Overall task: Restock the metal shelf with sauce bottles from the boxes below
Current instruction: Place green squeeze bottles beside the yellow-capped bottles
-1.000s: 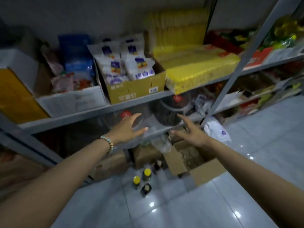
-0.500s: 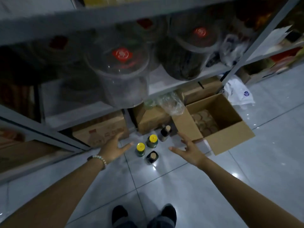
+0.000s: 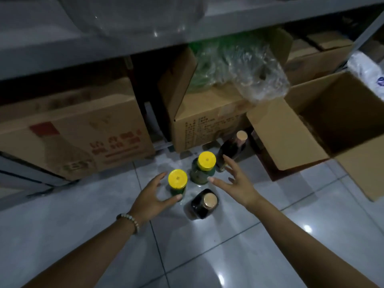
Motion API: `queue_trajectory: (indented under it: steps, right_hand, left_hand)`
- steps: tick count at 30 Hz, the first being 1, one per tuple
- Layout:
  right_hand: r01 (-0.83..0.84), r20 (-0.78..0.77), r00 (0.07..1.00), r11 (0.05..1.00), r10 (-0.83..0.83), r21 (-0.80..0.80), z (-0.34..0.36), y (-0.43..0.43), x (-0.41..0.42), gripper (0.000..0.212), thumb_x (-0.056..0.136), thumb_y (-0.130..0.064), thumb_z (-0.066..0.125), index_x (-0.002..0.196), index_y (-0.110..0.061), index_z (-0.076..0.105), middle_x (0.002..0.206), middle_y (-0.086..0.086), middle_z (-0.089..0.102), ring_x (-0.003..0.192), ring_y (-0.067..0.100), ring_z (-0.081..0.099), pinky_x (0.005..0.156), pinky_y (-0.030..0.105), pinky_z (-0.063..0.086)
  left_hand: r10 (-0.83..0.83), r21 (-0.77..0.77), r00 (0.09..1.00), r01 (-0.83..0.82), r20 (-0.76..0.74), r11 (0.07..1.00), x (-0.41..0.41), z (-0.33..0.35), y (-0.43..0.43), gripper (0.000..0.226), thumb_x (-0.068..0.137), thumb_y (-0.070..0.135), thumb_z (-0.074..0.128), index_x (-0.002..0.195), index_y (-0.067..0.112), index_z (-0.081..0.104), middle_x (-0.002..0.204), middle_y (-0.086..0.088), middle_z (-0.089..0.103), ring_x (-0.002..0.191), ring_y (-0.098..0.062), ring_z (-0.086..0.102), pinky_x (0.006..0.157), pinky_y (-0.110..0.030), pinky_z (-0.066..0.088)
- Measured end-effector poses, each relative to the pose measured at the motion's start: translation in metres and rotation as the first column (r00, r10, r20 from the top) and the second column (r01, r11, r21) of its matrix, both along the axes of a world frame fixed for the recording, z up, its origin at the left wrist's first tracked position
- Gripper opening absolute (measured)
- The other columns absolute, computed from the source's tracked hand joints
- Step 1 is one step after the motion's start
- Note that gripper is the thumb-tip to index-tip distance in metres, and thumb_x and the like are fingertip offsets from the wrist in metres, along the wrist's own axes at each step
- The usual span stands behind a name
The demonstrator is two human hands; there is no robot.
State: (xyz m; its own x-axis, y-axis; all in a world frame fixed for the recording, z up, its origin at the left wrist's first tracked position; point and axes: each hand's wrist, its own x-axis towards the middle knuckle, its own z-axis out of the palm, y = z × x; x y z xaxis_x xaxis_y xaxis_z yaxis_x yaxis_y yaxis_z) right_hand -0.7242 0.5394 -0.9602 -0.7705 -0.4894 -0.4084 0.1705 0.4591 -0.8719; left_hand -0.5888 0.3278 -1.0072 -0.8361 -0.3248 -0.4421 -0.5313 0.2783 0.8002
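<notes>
Several sauce bottles stand on the tiled floor under the metal shelf (image 3: 62,50). The near yellow-capped bottle (image 3: 177,179) sits between the spread thumb and fingers of my left hand (image 3: 152,196), which is open around it without closing. A second yellow-capped bottle (image 3: 205,162) stands just behind. My right hand (image 3: 236,183) hovers open beside it, fingers spread. A dark bottle with a tan cap (image 3: 205,202) stands nearest me, and another dark tan-capped bottle (image 3: 236,144) stands by the boxes.
A closed cardboard box (image 3: 79,129) sits under the shelf at left. A middle box (image 3: 207,119) has raised flaps and crumpled clear plastic (image 3: 249,69) on it. An open box (image 3: 332,121) stands at right. Glossy tiles lie in front.
The view dropped from the upper shelves to the floor. Both hands came down from the shelf jars to the bottles, and my left hand now brackets the near yellow-capped bottle.
</notes>
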Motion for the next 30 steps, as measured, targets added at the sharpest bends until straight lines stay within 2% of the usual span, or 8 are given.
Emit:
queue_trajectory:
  steps: [4,6,13,17,21,26,28,30]
  right_hand:
    - [-0.033,-0.059,0.998,0.997,0.029,-0.076,-0.042,-0.016,-0.015,0.078,0.076,-0.019,0.078,0.141,-0.024,0.035,0.131,-0.021,0.042,0.119,-0.005,0.042,0.091,0.005,0.037]
    - [-0.068,-0.090,0.994,0.992,0.058,-0.107,-0.056,-0.024,-0.020,0.068,0.075,-0.016,0.078,0.131,-0.029,0.043,0.124,-0.020,0.052,0.110,-0.013,0.049,0.085,-0.002,0.037]
    - [-0.042,-0.099,0.995,0.995,0.033,-0.094,-0.084,-0.044,-0.034,0.059,0.073,-0.019,0.080,0.123,-0.018,0.049,0.116,-0.005,0.059,0.106,0.011,0.056,0.096,0.027,0.045]
    - [-0.036,-0.105,0.994,0.993,0.024,-0.115,-0.097,-0.044,-0.035,0.055,0.072,-0.016,0.081,0.118,-0.021,0.051,0.112,-0.007,0.061,0.102,0.009,0.057,0.091,0.025,0.046]
    - [-0.002,-0.139,0.990,0.991,-0.017,-0.132,-0.099,-0.042,-0.032,0.051,0.070,-0.015,0.082,0.113,-0.023,0.055,0.110,-0.008,0.063,0.102,0.009,0.059,0.091,0.026,0.048]
    - [0.070,-0.161,0.982,0.978,-0.102,-0.195,-0.027,-0.036,-0.041,0.049,0.070,-0.021,0.081,0.114,-0.017,0.059,0.110,-0.002,0.066,0.101,0.023,0.064,0.077,0.025,0.056]
    - [0.090,-0.161,0.978,0.968,-0.130,-0.233,0.031,-0.032,-0.048,0.046,0.069,-0.023,0.081,0.110,-0.018,0.061,0.107,-0.001,0.069,0.097,0.025,0.066,0.080,0.037,0.058]
    - [0.118,-0.159,0.972,0.947,-0.171,-0.298,0.097,-0.028,-0.053,0.051,0.065,-0.025,0.082,0.110,-0.021,0.059,0.108,-0.002,0.068,0.100,0.017,0.066,0.084,0.034,0.056]
  left_hand:
    - [-0.050,0.002,0.985,0.051,-0.164,0.999,-0.009,-0.039,0.005,0.079,0.059,0.052,0.079,0.125,0.051,0.036,0.131,0.028,0.046,0.118,0.010,0.044,0.097,-0.016,0.039]
    - [-0.038,-0.001,0.974,0.038,-0.222,0.999,-0.017,-0.047,0.006,0.077,0.056,0.050,0.084,0.120,0.048,0.041,0.120,0.034,0.053,0.109,0.017,0.047,0.093,-0.009,0.040]
    - [0.046,0.072,0.948,-0.024,-0.316,0.997,-0.030,-0.064,-0.002,0.063,0.059,0.038,0.080,0.115,0.029,0.053,0.103,0.024,0.066,0.095,0.010,0.059,0.083,-0.007,0.044]
    - [0.269,0.186,0.924,-0.224,-0.271,0.957,-0.034,-0.079,-0.016,0.064,0.067,0.008,0.082,0.124,0.007,0.052,0.116,-0.002,0.063,0.101,-0.009,0.062,0.093,-0.032,0.050]
    - [0.344,0.222,0.899,-0.290,-0.271,0.931,-0.039,-0.073,-0.023,0.055,0.069,0.006,0.078,0.119,0.009,0.056,0.116,-0.005,0.064,0.103,-0.016,0.062,0.097,-0.046,0.048]
    - [0.284,0.150,0.884,-0.245,-0.371,0.958,-0.048,0.007,-0.037,0.083,0.063,0.026,0.079,0.134,0.018,0.037,0.129,-0.001,0.055,0.116,-0.020,0.055,0.100,-0.047,0.045]
    - [0.263,0.136,0.865,-0.226,-0.428,0.965,-0.055,0.067,-0.039,0.086,0.061,0.030,0.078,0.134,0.023,0.033,0.126,0.004,0.054,0.115,-0.017,0.055,0.098,-0.044,0.046]
    - [0.262,0.147,0.837,-0.218,-0.481,0.965,-0.060,0.133,-0.036,0.083,0.061,0.031,0.080,0.132,0.027,0.038,0.125,0.005,0.057,0.111,-0.014,0.058,0.093,-0.040,0.049]
